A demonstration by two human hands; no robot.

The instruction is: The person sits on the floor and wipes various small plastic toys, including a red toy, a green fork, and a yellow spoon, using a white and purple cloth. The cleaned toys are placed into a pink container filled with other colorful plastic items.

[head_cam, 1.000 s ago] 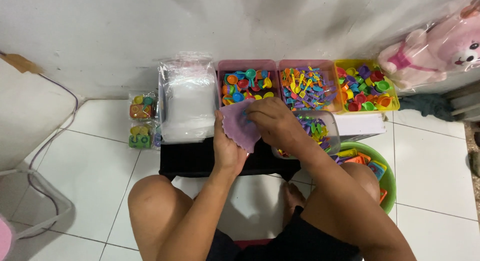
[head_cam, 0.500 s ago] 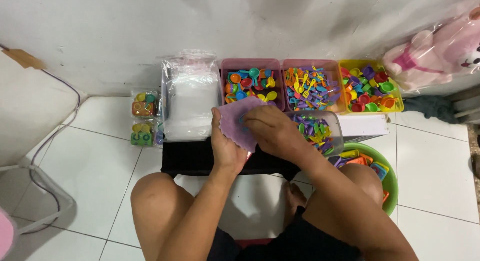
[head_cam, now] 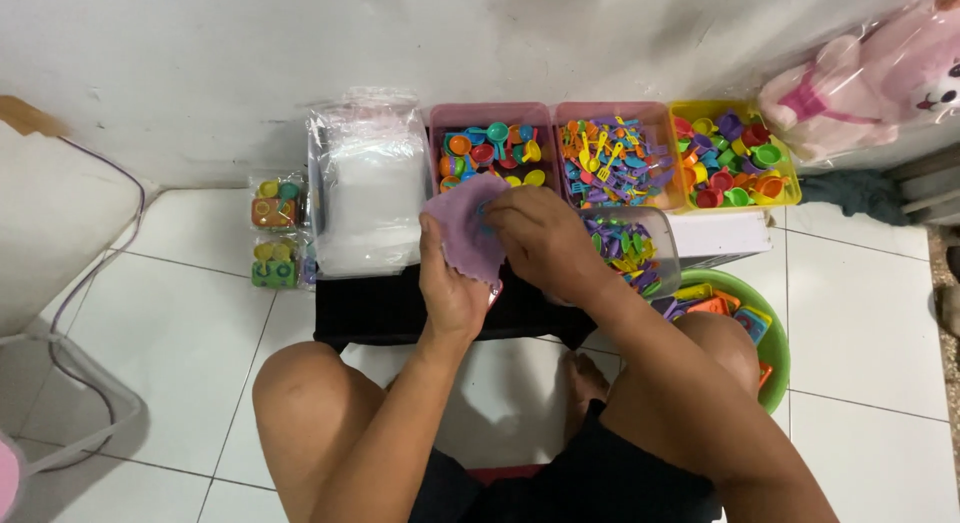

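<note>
Floor: we sit on white tiles [head_cam: 180, 313].
By the wall: we see three bins of small toys, pink [head_cam: 488, 115], pink [head_cam: 615, 113], yellow [head_cam: 735, 108].
Left: clear bag stack [head_cam: 365, 183].
Right: green basin [head_cam: 775, 333].

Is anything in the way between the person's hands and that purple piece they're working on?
Nothing visible is. The left hand holds the purple piece from below, and the right hand rests on its right edge, fingers touching it directly.
</note>
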